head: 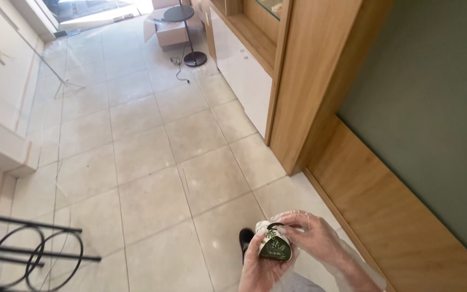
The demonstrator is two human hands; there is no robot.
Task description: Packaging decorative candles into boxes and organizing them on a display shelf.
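A small dark green and white gift box with a leaf pattern and a curved top sits near the bottom of the view. My left hand, in a clear plastic glove, holds it from below. My right hand, also gloved, rests its fingers on the top and right side of the box. A black shoe tip shows just left of the box, on the tiled floor.
Beige floor tiles stretch ahead. A wooden cabinet with white doors and a wood-panelled green wall line the right. A black wire stand is at bottom left. A black floor-stand base and cardboard boxes stand far ahead.
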